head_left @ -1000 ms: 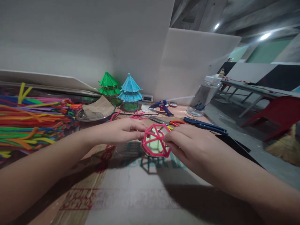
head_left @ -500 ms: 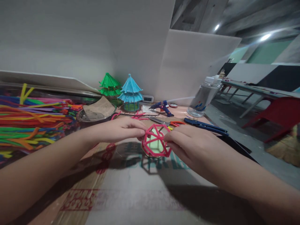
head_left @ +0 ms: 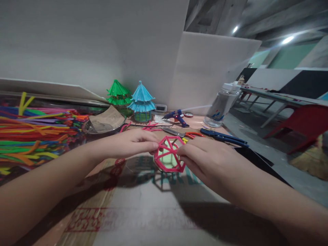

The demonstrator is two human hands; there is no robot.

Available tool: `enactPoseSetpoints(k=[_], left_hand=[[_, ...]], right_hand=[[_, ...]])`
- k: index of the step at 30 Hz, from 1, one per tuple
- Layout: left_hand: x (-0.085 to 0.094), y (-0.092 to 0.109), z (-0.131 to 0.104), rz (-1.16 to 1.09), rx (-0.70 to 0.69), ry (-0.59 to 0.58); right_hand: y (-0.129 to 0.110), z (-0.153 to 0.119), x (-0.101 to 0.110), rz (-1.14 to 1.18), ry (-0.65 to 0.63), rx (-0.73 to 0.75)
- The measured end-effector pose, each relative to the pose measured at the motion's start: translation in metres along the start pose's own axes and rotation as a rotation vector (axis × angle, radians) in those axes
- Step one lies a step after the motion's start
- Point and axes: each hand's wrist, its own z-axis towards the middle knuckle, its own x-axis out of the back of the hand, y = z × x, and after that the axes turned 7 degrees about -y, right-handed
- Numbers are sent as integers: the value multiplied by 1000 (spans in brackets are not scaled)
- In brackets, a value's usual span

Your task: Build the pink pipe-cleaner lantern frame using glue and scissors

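A pink pipe-cleaner frame, many-sided with spokes meeting in its middle, is held between my two hands above the cardboard. Pale green shows through its openings, from a base beneath. My left hand pinches the frame's left edge between thumb and fingers. On the opposite edge my right hand is closed, its fingertips partly hidden behind the knuckles. Behind the frame lie scissors with orange handles and dark blue pliers. Pink pipe-cleaner pieces lie just beyond my left hand.
Bundled colourful pipe cleaners fill the left side, beside a bowl with brown paper. Green and blue pavilion models stand at the back, near a glue gun. A clear bottle stands near the table's right edge.
Both hands keep hold of the pink frame, which has tilted very slightly. The whole view has shifted a little.
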Motion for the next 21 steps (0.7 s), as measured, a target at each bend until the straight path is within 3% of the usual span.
enactPoseSetpoints(k=[11,21], left_hand=[[-1,-1,0,7,60,16],[-1,-11,3,-18,20,64]], right_hand=[[1,2,2,-8,15,-11],[10,-1,27,-24,-56,-89]])
